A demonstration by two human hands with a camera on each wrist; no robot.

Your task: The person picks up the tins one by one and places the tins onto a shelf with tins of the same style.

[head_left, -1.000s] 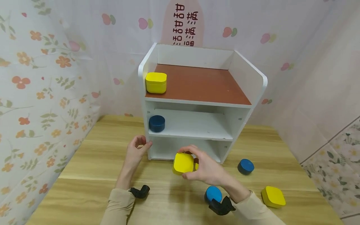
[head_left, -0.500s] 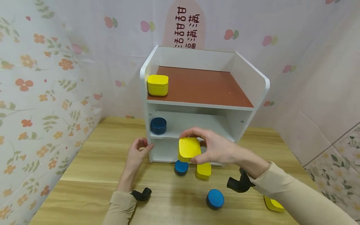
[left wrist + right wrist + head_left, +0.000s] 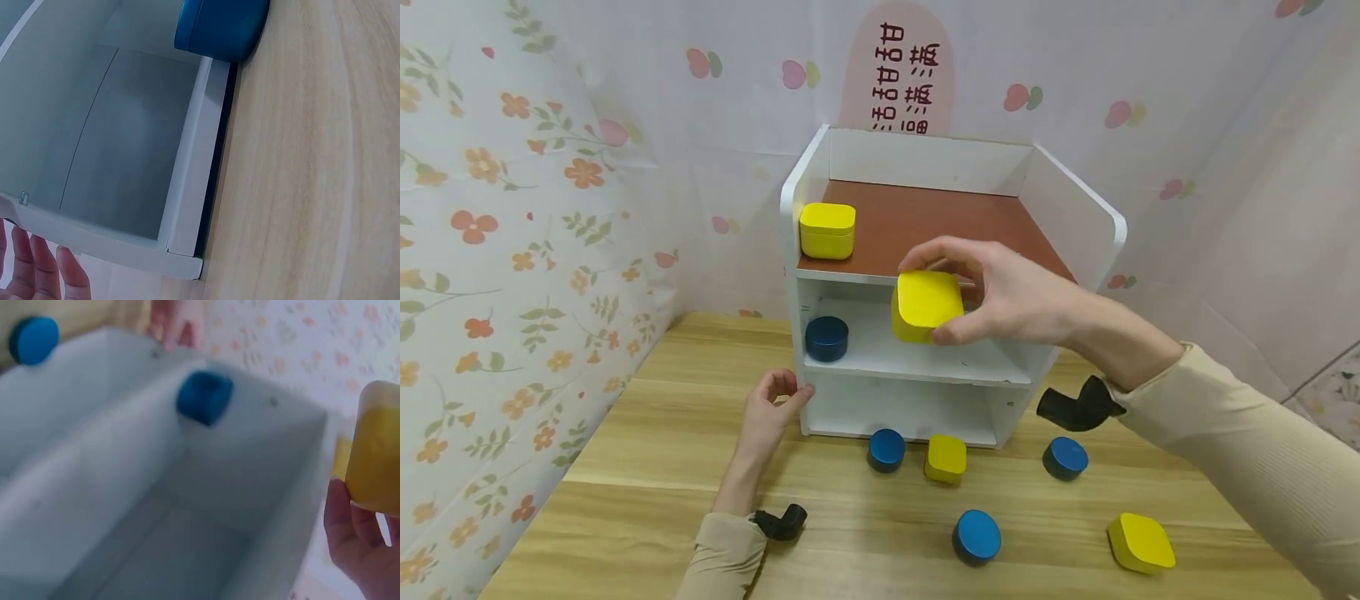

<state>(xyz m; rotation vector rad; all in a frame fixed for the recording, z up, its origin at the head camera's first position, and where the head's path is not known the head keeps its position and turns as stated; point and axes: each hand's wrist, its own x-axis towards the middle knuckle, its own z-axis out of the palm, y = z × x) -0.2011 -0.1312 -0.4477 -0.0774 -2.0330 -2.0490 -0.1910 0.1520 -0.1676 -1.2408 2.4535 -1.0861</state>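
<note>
In the head view my right hand holds a rounded square yellow box between thumb and fingers, in front of the shelf unit at about middle-shelf height. That same box shows at the right of the right wrist view, with fingers below it. My left hand touches the unit's left side panel near the bottom, its fingers loosely bent. In the left wrist view its fingertips lie along the panel's outer side. A yellow box sits at the top board's left; a dark blue round tin stands on the middle shelf.
On the wooden table lie a blue tin and a yellow box close before the unit. Another blue tin is nearer, one more blue tin further right, and a yellow box at far right. Patterned cloth hangs behind.
My right hand has lifted the yellow box from near the table, in front of the bottom compartment, up to just below the top board. My left hand stays at the side panel.
</note>
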